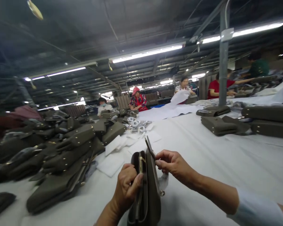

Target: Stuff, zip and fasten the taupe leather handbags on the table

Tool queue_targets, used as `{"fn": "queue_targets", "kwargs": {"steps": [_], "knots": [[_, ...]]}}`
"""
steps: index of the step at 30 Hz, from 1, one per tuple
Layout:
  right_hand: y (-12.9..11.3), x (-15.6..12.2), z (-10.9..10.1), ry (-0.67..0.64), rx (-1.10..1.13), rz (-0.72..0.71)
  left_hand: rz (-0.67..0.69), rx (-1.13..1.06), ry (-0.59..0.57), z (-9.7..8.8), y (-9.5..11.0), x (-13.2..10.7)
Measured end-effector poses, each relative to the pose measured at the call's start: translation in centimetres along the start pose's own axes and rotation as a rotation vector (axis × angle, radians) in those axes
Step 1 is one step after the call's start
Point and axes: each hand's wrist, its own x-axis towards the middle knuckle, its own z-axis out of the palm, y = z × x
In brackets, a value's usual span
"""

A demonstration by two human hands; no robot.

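Note:
A dark olive handbag (pixel 153 191) stands upright on the white-covered table, its narrow top facing me. A gold zipper runs along its opening. My left hand (pixel 128 188) is closed on the bag's left side, thumb along the zipper edge. With thumb and fingers together, my right hand (pixel 171 163) pinches a narrow olive strap or flap (pixel 149 147) that sticks up at the bag's far end. A metal ring (pixel 162 193) shows low on the bag's right side, near a bit of clear plastic wrap.
Many olive bags (pixel 68 157) lie heaped on the left, with more bags (pixel 269 121) stacked at right. White sheets (pixel 113 157) and wrapped rings or handles (pixel 136 124) lie ahead. A grey post (pixel 223 62) rises at right. Several co-workers, one in a red cap (pixel 136 90), are farther back.

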Motion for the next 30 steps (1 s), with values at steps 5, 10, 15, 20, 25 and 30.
{"fn": "queue_targets", "kwargs": {"steps": [5, 10, 15, 20, 25, 30], "knots": [[0.9, 1.9, 3.4, -0.031, -0.092, -0.107, -0.174, -0.106, 0.063, -1.1, -1.0, -1.7], [0.1, 3.0, 5.4, -0.032, -0.373, -0.162, -0.546, -0.669, 0.279, -2.3, 0.4, -0.7], [-0.7, 3.2, 6.1, -0.013, -0.585, -0.176, -0.674, -1.031, 0.451, -4.1, 0.9, 2.8], [-0.6, 3.2, 5.7, -0.007, -0.602, -0.176, -0.703, -0.985, 0.525, -4.6, -0.3, 4.7], [-0.1, 2.8, 4.6, -0.014, -0.553, -0.197, -0.612, -0.901, 0.485, -3.8, 0.1, 4.4], [0.2, 2.0, 3.6, -0.002, -0.435, -0.226, -0.617, -1.006, 0.276, -3.9, 1.3, 4.0]]}}
